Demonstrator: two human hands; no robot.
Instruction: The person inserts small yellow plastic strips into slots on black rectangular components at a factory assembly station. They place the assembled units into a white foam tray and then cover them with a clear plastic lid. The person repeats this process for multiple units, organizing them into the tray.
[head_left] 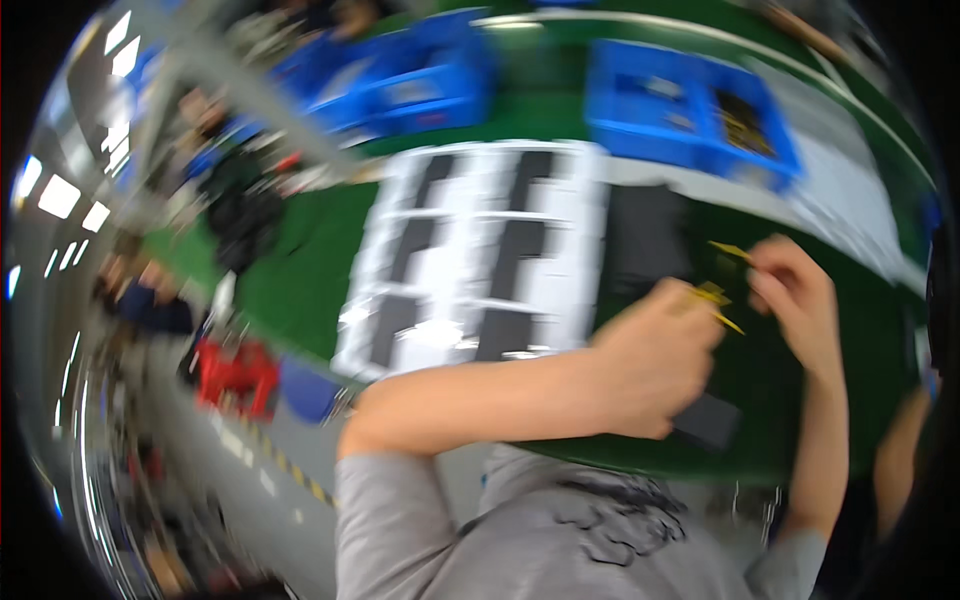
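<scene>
My left hand is closed around a few small yellow pieces, which stick out past its fingertips; blur hides their exact kind. Just to its right, my right hand pinches a thin yellow strip between thumb and fingers. Both hands are over the green tabletop. Beyond my left hand lie flat black rectangular pieces. A dark grey block rests below that hand, partly covered by it. Left of the hands, a white tray has black rectangular pieces in its compartments.
Blue bins stand at the back right, one compartment holding yellowish pieces. More blue bins are at the back left, near a grey post. A red stool-like object is on the floor. Another person's arm shows at far right.
</scene>
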